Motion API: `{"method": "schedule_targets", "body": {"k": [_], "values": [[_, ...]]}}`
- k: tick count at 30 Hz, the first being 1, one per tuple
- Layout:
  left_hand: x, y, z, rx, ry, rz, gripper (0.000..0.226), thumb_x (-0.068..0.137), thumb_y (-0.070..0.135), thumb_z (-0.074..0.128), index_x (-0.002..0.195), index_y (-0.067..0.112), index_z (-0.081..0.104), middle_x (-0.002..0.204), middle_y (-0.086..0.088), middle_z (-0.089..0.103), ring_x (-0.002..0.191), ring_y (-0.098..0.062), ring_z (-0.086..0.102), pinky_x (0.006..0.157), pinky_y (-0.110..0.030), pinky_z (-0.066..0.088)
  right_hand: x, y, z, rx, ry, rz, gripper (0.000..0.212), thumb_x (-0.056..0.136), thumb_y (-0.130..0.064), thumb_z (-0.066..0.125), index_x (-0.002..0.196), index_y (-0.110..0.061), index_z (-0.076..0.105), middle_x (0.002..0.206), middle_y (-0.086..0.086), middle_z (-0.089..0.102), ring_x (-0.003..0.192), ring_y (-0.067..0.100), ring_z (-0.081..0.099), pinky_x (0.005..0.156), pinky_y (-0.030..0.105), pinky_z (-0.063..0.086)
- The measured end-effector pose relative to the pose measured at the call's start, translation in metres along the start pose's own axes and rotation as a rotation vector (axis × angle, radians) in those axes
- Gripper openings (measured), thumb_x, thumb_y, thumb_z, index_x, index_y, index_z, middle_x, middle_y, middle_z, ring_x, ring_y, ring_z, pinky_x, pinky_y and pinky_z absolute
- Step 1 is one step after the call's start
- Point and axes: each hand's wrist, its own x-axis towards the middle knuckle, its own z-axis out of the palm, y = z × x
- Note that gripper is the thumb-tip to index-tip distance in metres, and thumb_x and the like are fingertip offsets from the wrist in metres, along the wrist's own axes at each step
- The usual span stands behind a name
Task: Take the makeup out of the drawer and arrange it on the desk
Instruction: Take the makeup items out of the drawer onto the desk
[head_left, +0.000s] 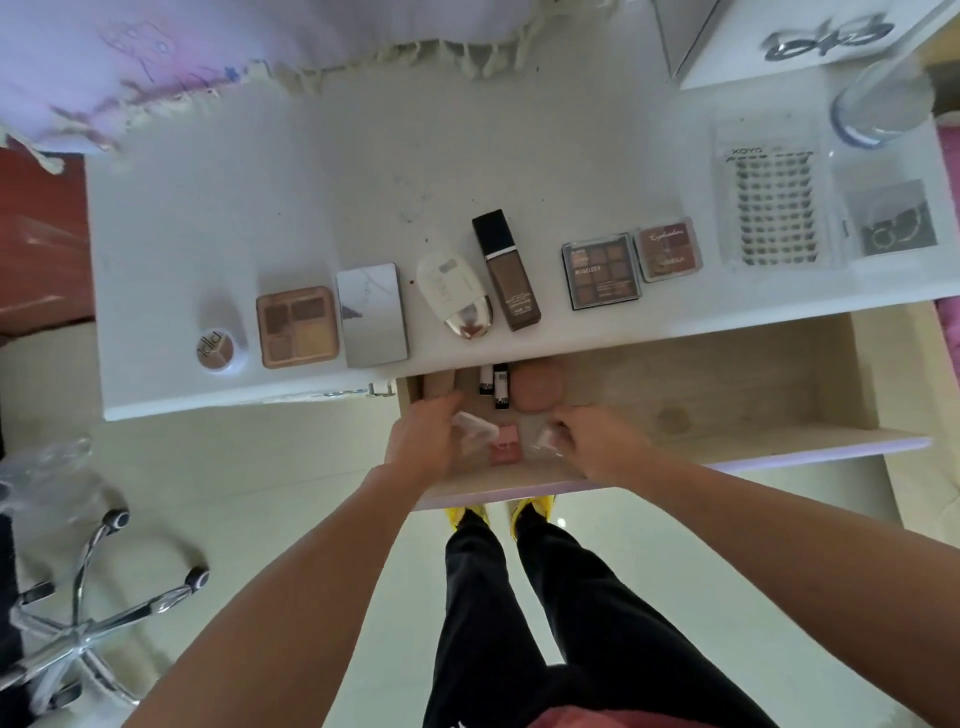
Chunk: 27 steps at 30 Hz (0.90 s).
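Both hands are inside the open wooden drawer (727, 395). My left hand (423, 441) grips a small clear-capped item (475, 426). My right hand (597, 441) pinches another small clear, pinkish item (545, 439). Between them lies a pink blush cube (504, 444). Further back in the drawer sit two black-and-white tubes (493, 387) and a round peach sponge (537, 392). On the white desk (311, 208) lie in a row a small round jar (215, 349), a four-colour palette (297, 326), a silver compact (371, 314), a white oval case (456, 295), a foundation bottle (506, 270) and two brown eyeshadow palettes (601, 270).
A lash tray (776, 208), a small bag of rings (896, 221) and a clear cup (883, 104) sit at the desk's right end. A fringed cloth (156, 62) hangs over the back left. A chair base on castors (93, 613) stands on the floor at left.
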Motion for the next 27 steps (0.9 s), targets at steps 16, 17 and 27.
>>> {"method": "schedule_targets", "body": {"k": [16, 17, 27], "values": [[-0.098, -0.130, -0.160, -0.726, 0.389, -0.203, 0.011, 0.087, 0.007, 0.065, 0.092, 0.016, 0.060, 0.092, -0.005, 0.064, 0.082, -0.018, 0.062, 0.065, -0.025, 0.043, -0.018, -0.167, -0.091, -0.028, 0.193, -0.230, 0.022, 0.097, -0.038, 0.050, 0.107, -0.021, 0.060, 0.095, -0.003, 0.064, 0.081, 0.016, 0.059, 0.068, 0.030, 0.046], [-0.099, -0.142, -0.169, -0.780, 0.415, -0.232, 0.011, 0.087, 0.007, 0.066, 0.093, 0.014, 0.061, 0.092, -0.006, 0.064, 0.081, -0.017, 0.061, 0.066, -0.025, 0.043, -0.014, -0.180, -0.094, -0.025, 0.196, -0.231, 0.022, 0.097, -0.039, 0.050, 0.106, -0.021, 0.060, 0.094, -0.003, 0.065, 0.081, 0.016, 0.059, 0.069, 0.032, 0.049], [-0.057, -0.255, -0.236, -0.966, 0.350, -0.362, 0.018, 0.086, 0.003, 0.068, 0.102, 0.007, 0.062, 0.091, -0.009, 0.063, 0.081, -0.023, 0.061, 0.065, -0.029, 0.046, 0.050, -0.288, -0.099, -0.047, 0.273, -0.146, 0.017, 0.095, -0.035, 0.052, 0.099, -0.021, 0.061, 0.087, -0.007, 0.064, 0.078, 0.015, 0.057, 0.060, 0.026, 0.037]]}}
